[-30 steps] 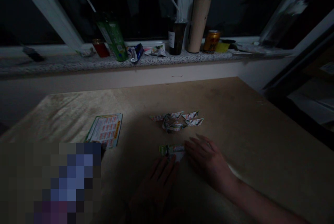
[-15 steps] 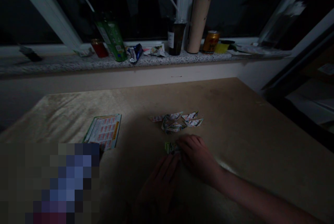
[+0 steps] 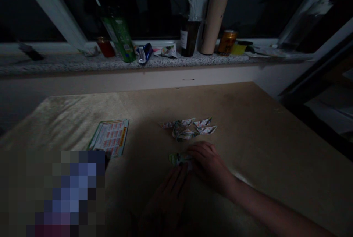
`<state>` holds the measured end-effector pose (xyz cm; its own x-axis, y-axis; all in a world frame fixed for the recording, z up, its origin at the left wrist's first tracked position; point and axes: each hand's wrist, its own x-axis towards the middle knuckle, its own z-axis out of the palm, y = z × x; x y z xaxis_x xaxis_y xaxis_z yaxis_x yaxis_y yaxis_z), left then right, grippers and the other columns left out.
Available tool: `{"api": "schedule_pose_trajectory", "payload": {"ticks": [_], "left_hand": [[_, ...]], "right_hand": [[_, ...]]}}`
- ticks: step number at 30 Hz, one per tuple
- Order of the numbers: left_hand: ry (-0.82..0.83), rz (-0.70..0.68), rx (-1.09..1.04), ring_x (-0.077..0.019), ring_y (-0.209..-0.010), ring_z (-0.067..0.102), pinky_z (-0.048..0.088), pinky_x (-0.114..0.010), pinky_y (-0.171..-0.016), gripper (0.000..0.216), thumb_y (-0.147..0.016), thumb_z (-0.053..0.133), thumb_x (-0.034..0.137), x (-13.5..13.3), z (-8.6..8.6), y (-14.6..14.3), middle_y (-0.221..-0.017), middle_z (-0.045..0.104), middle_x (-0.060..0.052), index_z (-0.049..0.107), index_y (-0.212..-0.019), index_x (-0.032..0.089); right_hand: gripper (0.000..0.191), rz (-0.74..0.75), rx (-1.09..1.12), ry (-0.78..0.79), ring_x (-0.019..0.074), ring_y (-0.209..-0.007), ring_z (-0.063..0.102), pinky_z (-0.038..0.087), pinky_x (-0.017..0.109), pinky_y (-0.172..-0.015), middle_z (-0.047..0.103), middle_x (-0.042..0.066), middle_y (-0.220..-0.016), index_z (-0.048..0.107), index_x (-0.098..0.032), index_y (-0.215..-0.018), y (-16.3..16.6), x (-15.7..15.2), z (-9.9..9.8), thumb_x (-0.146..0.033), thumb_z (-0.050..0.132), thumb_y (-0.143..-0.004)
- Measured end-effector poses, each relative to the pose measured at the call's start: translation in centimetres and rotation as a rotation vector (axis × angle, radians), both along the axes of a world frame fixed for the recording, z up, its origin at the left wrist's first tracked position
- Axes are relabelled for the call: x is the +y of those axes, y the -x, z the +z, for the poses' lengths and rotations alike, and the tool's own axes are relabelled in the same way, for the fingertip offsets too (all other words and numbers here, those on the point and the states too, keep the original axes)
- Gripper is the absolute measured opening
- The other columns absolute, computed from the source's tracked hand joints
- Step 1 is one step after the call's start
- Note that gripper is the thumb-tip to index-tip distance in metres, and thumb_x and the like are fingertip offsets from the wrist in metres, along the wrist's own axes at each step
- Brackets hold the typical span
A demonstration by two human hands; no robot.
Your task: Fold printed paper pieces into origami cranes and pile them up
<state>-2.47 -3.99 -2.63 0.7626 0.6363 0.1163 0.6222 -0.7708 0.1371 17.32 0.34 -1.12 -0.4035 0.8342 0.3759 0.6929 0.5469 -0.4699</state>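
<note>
A small piece of printed paper point(image 3: 173, 159), green at its left end, lies on the table under my hands. My left hand point(image 3: 169, 193) reaches in from below, its fingers stretched out and their tips resting on the paper's lower edge. Over the paper's right end my right hand point(image 3: 208, 163) curls its fingers, which hide that part of it. Just beyond, several folded paper pieces point(image 3: 183, 128) with pointed ends sit close together; two boat-like ones point(image 3: 205, 130) are at their right. The scene is dim, and my left thumb is hidden.
On the left lies a stack of printed sheets point(image 3: 111, 134), beside a pixelated patch. Along the granite windowsill point(image 3: 160, 62) stand a green bottle point(image 3: 122, 42), a red jar point(image 3: 105, 47), a dark drink cup point(image 3: 190, 38), a tall beige flask point(image 3: 216, 16) and a gold can point(image 3: 227, 42).
The green end of the paper shows farther left from under my fingers and looks flatter. Both hands stay in nearly the same place; the view has shifted slightly.
</note>
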Motion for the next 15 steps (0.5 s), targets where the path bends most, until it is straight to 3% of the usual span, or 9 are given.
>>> {"api": "schedule_pose_trajectory", "payload": {"ticks": [7, 10, 13, 15], "left_hand": [[0.03, -0.081, -0.027, -0.032, -0.131, 0.022, 0.019, -0.043, -0.106, 0.089, -0.079, 0.04, 0.063, 0.8, 0.4, 0.5, -0.146, 0.025, -0.013, 0.008, -0.144, 0.011], [0.102, -0.126, -0.002, -0.0302, -0.132, 0.02, 0.019, -0.041, -0.107, 0.092, -0.077, 0.044, 0.064, 1.3, 0.5, 0.8, -0.148, 0.021, -0.012, 0.009, -0.144, 0.011], [0.163, -0.166, 0.042, -0.0301, -0.133, 0.019, 0.022, -0.042, -0.107, 0.093, -0.076, 0.05, 0.06, 2.0, 0.3, 0.7, -0.148, 0.019, -0.013, 0.012, -0.143, 0.009], [0.19, -0.177, 0.072, -0.029, -0.132, 0.023, 0.025, -0.041, -0.106, 0.081, -0.081, 0.048, 0.051, 2.3, 0.1, 0.6, -0.147, 0.023, -0.014, 0.015, -0.142, 0.009]], "right_hand": [[0.03, 0.074, 0.077, -0.003, 0.0207, -0.102, 0.055, 0.041, 0.04, -0.09, 0.064, 0.007, -0.11, 0.058, -0.021, -0.108, -0.3, 0.3, -0.3, -0.009, 0.052, -0.081], [0.027, 0.078, 0.108, 0.016, 0.0206, -0.102, 0.056, 0.041, 0.04, -0.09, 0.064, 0.007, -0.109, 0.059, -0.02, -0.105, -0.4, 0.4, -0.5, -0.01, 0.052, -0.081], [0.028, 0.078, 0.13, 0.047, 0.0198, -0.103, 0.055, 0.041, 0.039, -0.091, 0.064, 0.007, -0.109, 0.058, -0.019, -0.107, -0.5, 0.4, -0.6, -0.009, 0.05, -0.082], [0.034, 0.087, 0.115, 0.073, 0.0199, -0.107, 0.053, 0.04, 0.04, -0.093, 0.062, 0.008, -0.113, 0.054, -0.019, -0.113, -0.5, 0.4, -0.7, -0.008, 0.049, -0.082]]}}
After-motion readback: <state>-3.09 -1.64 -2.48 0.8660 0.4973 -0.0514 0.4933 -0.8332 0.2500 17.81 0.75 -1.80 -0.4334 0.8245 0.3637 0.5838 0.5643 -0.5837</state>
